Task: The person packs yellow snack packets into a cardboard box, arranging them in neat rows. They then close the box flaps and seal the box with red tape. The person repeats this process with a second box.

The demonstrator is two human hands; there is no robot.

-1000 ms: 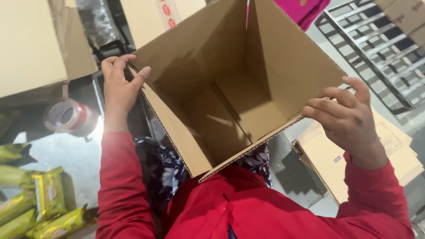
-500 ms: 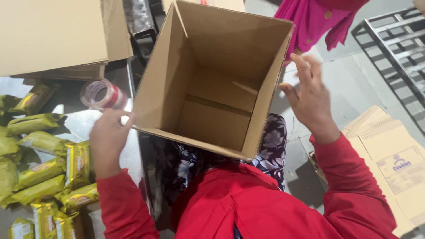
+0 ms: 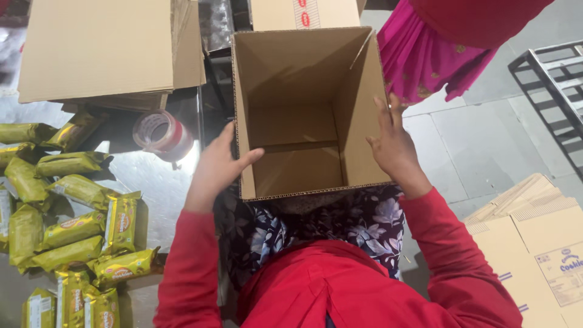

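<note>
On the far left, yellow foil snack packets point(image 3: 73, 237) lie scattered over a shiny metal table point(image 3: 164, 194), with a roll of clear packing tape point(image 3: 163, 135) just beyond them and a flattened brown cardboard sheet point(image 3: 103, 51) at the far edge. The left hand point(image 3: 220, 167) presses against the left wall of the open brown corrugated cardboard box point(image 3: 303, 115), thumb hooked over the rim into the opening, fingers outside. The box sits between the two hands, held in front of the person's body, mouth tipped up toward the viewer, its long axis running from near to far. The right hand point(image 3: 393, 144) lies flat against the outside of the right wall, fingers spread and pointing away, pressing rather than curling. Both hands are equally close, each touching its own side. Further right, a person's pink garment point(image 3: 425, 61) hangs just beyond the box, and printed flat cartons point(image 3: 534, 243) lie on the grey floor.
</note>
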